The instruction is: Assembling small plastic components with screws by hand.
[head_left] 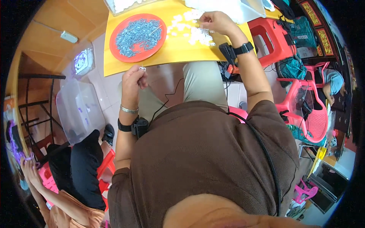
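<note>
My left hand [133,80] is just off the table's near edge, its thumb and forefinger pinching a small white plastic piece [142,68]. A red round plate [113,42] stands on the yellow table just beyond that hand. It carries a heap of thin blue-grey metal pieces [138,35] that look like nails or screws. Over at the far right of the tabletop, my right hand [218,23] bends its fingers down beside a scatter of small white plastic pieces [200,37]. Its fingertips are drawn together; what they hold, if anything, is too small to make out.
White tubs with more white pieces line the yellow table's [175,56] far edge. A red stool [262,59] and a pink chair [319,117] stand at right. On the left floor lies a clear plastic bin [81,110]; another person [76,167] sits at lower left.
</note>
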